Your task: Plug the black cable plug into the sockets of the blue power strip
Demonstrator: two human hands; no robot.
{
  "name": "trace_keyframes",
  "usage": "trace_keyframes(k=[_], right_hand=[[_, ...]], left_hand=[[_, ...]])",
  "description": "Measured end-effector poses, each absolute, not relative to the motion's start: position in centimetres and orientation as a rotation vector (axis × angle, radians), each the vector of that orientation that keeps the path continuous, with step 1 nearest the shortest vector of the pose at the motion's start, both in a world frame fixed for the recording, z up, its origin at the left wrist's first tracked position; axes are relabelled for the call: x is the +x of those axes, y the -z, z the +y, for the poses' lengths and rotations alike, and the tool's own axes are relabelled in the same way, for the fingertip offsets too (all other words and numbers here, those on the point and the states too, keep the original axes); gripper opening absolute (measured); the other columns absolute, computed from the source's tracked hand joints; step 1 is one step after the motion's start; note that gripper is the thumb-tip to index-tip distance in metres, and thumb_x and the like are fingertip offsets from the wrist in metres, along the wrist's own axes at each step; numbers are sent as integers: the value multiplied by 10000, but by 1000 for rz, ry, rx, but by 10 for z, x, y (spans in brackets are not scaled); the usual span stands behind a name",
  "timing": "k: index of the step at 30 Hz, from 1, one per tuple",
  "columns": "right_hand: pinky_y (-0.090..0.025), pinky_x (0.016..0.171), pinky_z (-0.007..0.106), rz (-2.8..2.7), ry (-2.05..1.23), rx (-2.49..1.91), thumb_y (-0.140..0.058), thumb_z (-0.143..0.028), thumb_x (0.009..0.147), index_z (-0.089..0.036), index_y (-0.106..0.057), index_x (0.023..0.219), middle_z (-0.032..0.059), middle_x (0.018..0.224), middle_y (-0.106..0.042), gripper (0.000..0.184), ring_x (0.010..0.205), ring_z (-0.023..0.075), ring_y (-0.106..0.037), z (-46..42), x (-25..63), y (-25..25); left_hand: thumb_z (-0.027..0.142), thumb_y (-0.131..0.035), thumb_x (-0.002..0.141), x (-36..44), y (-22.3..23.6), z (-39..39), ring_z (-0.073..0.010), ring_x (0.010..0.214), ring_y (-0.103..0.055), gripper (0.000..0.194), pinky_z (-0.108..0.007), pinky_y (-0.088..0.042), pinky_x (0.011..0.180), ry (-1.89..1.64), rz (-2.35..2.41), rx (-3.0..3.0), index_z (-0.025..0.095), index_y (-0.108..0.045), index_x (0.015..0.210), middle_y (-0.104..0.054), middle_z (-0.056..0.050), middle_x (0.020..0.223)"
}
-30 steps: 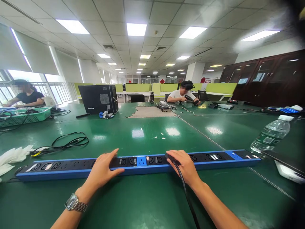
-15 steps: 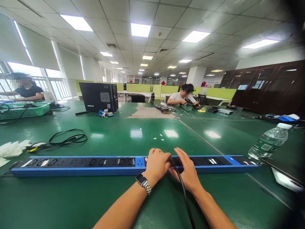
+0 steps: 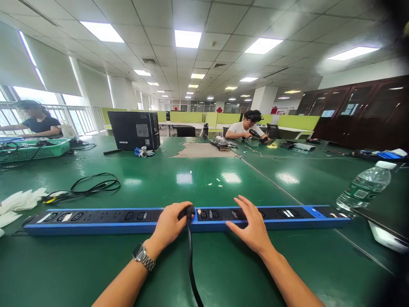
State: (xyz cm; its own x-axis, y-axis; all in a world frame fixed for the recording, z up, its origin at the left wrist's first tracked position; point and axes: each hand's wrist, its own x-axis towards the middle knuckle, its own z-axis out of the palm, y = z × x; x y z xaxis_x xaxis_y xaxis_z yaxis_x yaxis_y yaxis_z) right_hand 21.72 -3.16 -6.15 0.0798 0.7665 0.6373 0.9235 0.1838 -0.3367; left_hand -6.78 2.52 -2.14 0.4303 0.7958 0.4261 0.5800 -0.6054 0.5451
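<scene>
A long blue power strip point(image 3: 96, 229) with black sockets lies crosswise on the green table. My left hand point(image 3: 171, 222), wearing a watch point(image 3: 143, 257) on its wrist, is closed around a black power plug point(image 3: 190, 211) over the middle of the strip. A thick black cable point(image 3: 191, 260) runs from the plug down towards me; whether the plug touches a socket cannot be made out. Over the strip's right half, my right hand point(image 3: 252, 228) is open, thumb and fingers spread, with nothing in it.
A coiled black cord point(image 3: 96, 186) and white tissues point(image 3: 22, 200) lie at left. A water bottle point(image 3: 366, 187) and a phone point(image 3: 388, 234) are at right. Farther back stand a black computer case point(image 3: 134, 131) and a green basket point(image 3: 38, 152). Two co-workers sit beyond.
My left hand has moved left along the strip with the plug and cable. My right hand stays over the right half, now apart from the plug and more widely spread.
</scene>
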Motion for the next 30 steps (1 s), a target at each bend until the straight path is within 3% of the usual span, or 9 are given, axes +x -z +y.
trace_keyframes(k=[12,18,22,26,28,30], right_hand=[[-391,1026,552,-1842,230,-1406,-640,-441,790,-271,-451,1342,115,1404,-464,608,1280,322,-440,-23,172,50],[-396,1036,519,-1962,180,-1268,-653,-347,756,-261,-486,1322,109,1402,-471,597,1282,307,-439,-10,128,41],[-406,1029,506,-1988,181,-1242,-620,-309,761,-252,-503,1309,105,1386,-489,564,1270,294,-448,-7,120,40],[-417,1013,497,-2014,206,-1272,-640,-317,767,-240,-522,1290,103,1343,-532,542,1227,288,-471,-6,121,41],[-423,992,492,-2041,202,-1287,-633,-303,787,-248,-563,1240,89,1277,-586,461,1177,280,-497,-6,121,41],[-429,967,484,-2037,192,-1300,-603,-278,819,-250,-591,1196,77,1210,-628,379,1128,268,-518,-5,118,42]], left_hand=[[226,-561,864,-70,15,24,-227,978,-640,319,-345,-480,883,-806,1250,2571,242,-613,1178,-707,-57,1045],[184,-549,829,-61,-8,25,-265,883,-668,301,-368,-507,785,-504,1280,2760,224,-644,1112,-714,-87,918],[186,-544,841,-61,-4,25,-276,956,-661,280,-395,-500,838,-475,1214,2775,211,-638,1103,-713,-103,1000],[203,-539,860,-69,15,23,-255,1166,-573,586,-435,-408,1014,-663,1157,2665,220,-368,1420,-650,-98,1228],[219,-546,843,-74,21,22,-256,1194,-552,740,-457,-374,1048,-706,1155,2593,203,-198,1496,-627,-103,1272],[217,-573,793,-77,22,22,-261,1185,-555,846,-457,-369,1053,-705,1116,2574,191,-130,1513,-618,-107,1282]])
